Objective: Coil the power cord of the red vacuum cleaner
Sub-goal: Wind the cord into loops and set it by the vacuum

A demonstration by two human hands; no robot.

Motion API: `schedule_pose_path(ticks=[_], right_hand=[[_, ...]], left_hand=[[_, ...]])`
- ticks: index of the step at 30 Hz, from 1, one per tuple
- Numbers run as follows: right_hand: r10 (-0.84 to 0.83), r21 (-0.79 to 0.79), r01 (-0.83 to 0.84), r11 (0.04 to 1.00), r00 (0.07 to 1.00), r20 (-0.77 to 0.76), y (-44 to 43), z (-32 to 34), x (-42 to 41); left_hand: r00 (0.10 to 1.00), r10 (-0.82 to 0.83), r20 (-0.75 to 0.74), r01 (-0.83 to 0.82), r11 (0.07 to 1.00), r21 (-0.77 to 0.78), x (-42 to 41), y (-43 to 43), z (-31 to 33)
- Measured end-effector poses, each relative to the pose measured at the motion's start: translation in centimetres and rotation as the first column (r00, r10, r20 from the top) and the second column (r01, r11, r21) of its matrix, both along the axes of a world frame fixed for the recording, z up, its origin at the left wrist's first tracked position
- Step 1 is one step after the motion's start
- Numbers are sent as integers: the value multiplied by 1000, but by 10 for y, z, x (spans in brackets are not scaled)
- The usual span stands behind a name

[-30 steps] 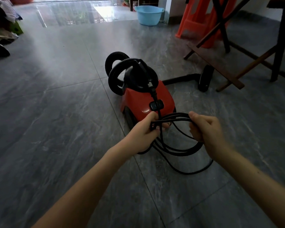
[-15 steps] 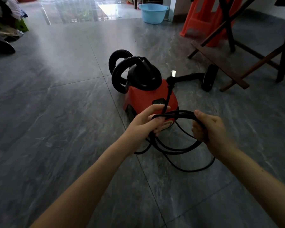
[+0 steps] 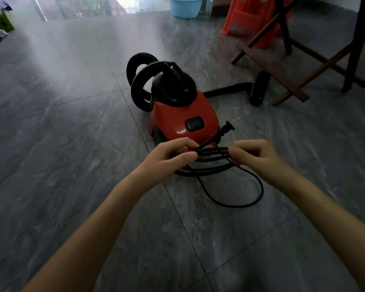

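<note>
The power cord (image 3: pixel 213 153) is thin, black and round in section, with a smooth rubbery skin. Several of its turns are gathered into a flat oval bundle held above the floor (image 3: pixel 61 144), just in front of the near end of the red vacuum cleaner (image 3: pixel 173 121). The left hand (image 3: pixel 167 160) grips one end of the bundle, thumb and fingers curled round the strands. The right hand (image 3: pixel 255 154) pinches the other end between thumb and forefinger, with the remaining fingers folded in. One slacker loop sags from the bundle and lies on the tiles below the right wrist. The moulded plug (image 3: pixel 227 128) sticks up beside the cleaner's right flank. The cleaner has a glossy red plastic body with rounded corners, a black oval switch (image 3: pixel 195 123) on its sloping face and a black domed top. A ribbed black hose (image 3: pixel 139 81) curls in two hoops at its far left. A straight black tube (image 3: pixel 226 89) lies on the floor to its right and ends in a dark nozzle head (image 3: pixel 259 88). The floor is large polished grey tiles with pale marbled veins and thin grout lines, and the cleaner sits over one joint. Toward the floor's far edge stand a light blue plastic basin (image 3: pixel 185 6) and an orange plastic stool (image 3: pixel 247 20). At the far right corner are the crossed dark wooden legs of a folding table (image 3: pixel 282 66).
</note>
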State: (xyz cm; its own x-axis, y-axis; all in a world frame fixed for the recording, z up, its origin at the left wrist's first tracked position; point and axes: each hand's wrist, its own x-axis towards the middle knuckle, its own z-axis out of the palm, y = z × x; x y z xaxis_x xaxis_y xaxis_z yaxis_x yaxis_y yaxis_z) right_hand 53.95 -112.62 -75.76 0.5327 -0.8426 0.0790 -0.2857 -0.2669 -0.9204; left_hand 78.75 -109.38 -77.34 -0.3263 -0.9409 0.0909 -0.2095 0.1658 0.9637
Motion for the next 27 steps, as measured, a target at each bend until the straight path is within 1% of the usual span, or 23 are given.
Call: schedule_pose_path(ticks=[3,6,8,10,11,12,13,14,15,16,17,18,20,23,24,27], right_hand=[[70,34,-69,997,997,-40,1,-7,1],[138,144,-126,982,988,-76,-1,-10,-4],[99,185,-84,979,992,-72,-6,-3,-10],[3,117,-1,993,1000,-19,-10,16,-15],[-15,70,16,997,1000,-7,-10,28,-14],[7,29,-5,1000,999,-43,-9,38,-10],[67,9,-67,998,988,-138,-8,45,-3],[145,27,-143,989,950,-275,-6,45,7],[218,73,-207,976,880,-423,-4,41,19],[274,119,-250,961,800,-535,-2,34,30],[296,139,-267,954,751,-591,1,25,39],[286,133,-260,956,746,-602,4,19,46],[247,134,-208,969,794,-555,5,10,48],[237,246,-143,959,880,-412,6,6,47],[201,238,-115,964,903,-379,6,3,48],[61,100,-33,994,957,-283,9,-7,49]], left_hand=[[999,32,-16,-32,999,-16,2,-1,1],[999,50,1,-50,998,-37,9,-3,3],[997,38,64,-34,998,-54,13,-3,3],[987,13,160,-4,998,-60,12,-2,-1],[979,-3,202,16,998,-59,10,-1,-3],[971,-23,237,38,998,-59,6,0,-5],[964,-38,263,58,996,-70,2,0,-6],[959,-46,281,73,993,-89,-2,0,-6],[957,-45,287,82,990,-115,-5,0,-4],[957,-39,289,82,987,-137,-7,0,-2],[955,-32,295,80,985,-153,-9,-1,1],[951,-28,309,83,983,-166,-10,-1,4],[943,-25,331,95,976,-198,-13,1,8],[954,-8,299,76,974,-215,-15,2,7],[958,0,288,64,975,-213,-15,1,5],[972,31,234,12,984,-180,-13,-2,-1]])
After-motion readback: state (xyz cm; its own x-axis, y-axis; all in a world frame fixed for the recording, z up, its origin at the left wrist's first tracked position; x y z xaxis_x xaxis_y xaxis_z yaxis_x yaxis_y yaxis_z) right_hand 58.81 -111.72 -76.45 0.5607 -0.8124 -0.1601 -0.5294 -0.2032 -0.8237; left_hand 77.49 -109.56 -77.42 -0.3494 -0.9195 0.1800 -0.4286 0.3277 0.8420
